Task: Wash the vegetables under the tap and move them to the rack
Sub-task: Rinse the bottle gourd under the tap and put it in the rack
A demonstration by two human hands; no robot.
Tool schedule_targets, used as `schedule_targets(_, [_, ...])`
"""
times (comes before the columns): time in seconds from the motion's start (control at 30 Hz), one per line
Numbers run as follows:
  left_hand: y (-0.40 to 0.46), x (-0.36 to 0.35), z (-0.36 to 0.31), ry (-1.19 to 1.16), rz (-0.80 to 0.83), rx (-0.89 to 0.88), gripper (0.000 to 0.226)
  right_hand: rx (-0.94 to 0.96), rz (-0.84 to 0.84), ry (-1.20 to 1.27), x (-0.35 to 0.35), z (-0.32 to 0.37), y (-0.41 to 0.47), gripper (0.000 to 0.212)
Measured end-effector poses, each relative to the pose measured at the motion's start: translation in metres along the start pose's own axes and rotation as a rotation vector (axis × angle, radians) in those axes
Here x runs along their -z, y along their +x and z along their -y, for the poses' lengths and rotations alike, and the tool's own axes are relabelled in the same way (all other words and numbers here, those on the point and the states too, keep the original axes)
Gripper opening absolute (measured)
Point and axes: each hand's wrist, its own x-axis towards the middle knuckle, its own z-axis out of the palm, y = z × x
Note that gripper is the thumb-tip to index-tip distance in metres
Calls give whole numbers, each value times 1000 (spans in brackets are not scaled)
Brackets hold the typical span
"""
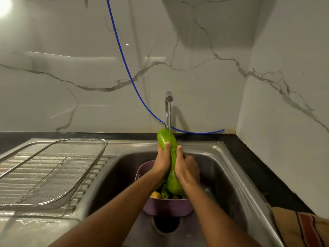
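A long green gourd (167, 139) stands nearly upright over the sink, its top end under the stream from the steel tap (168, 100). My left hand (162, 162) grips its left side and my right hand (187, 166) grips its right side, thumbs pointing up. Below the hands a purple basket (167, 206) sits in the sink basin (222, 175) and holds more vegetables: a yellow one (155, 194) and a small green one (164, 195). The wire mesh rack (53, 168) stands on the drainboard at the left with nothing in it.
A blue hose (124, 59) hangs down the marble wall and runs behind the tap. The drain hole (166, 223) lies in front of the basket. A striped cloth (300, 229) lies on the dark counter at the lower right.
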Motion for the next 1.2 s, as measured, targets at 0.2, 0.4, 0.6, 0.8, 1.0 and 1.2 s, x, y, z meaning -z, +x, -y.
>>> schedule_targets(0.2, [27, 42, -41, -306, -55, 123, 50, -116, 221, 247, 1, -1, 6, 61])
schedule_targets(0.4, [38, 39, -85, -123, -100, -35, 52, -492, 344, 1007, 3, -11, 14, 76])
schedule_targets(0.6, [31, 66, -74, -138, -241, 37, 55, -395, 122, 1090, 22, -10, 23, 41])
schedule_targets(0.8, [5, 85, -10, -404, -186, 287, 45, -66, -72, 808, 21, -2, 20, 55])
schedule_targets(1.0, [4, 86, 7, -411, -219, 335, 32, 241, -141, 566, 4, 12, 24, 80])
schedule_targets(1.2, [3, 79, 15, -427, -127, 531, 42, 494, -127, 313, 1, 34, 22, 91])
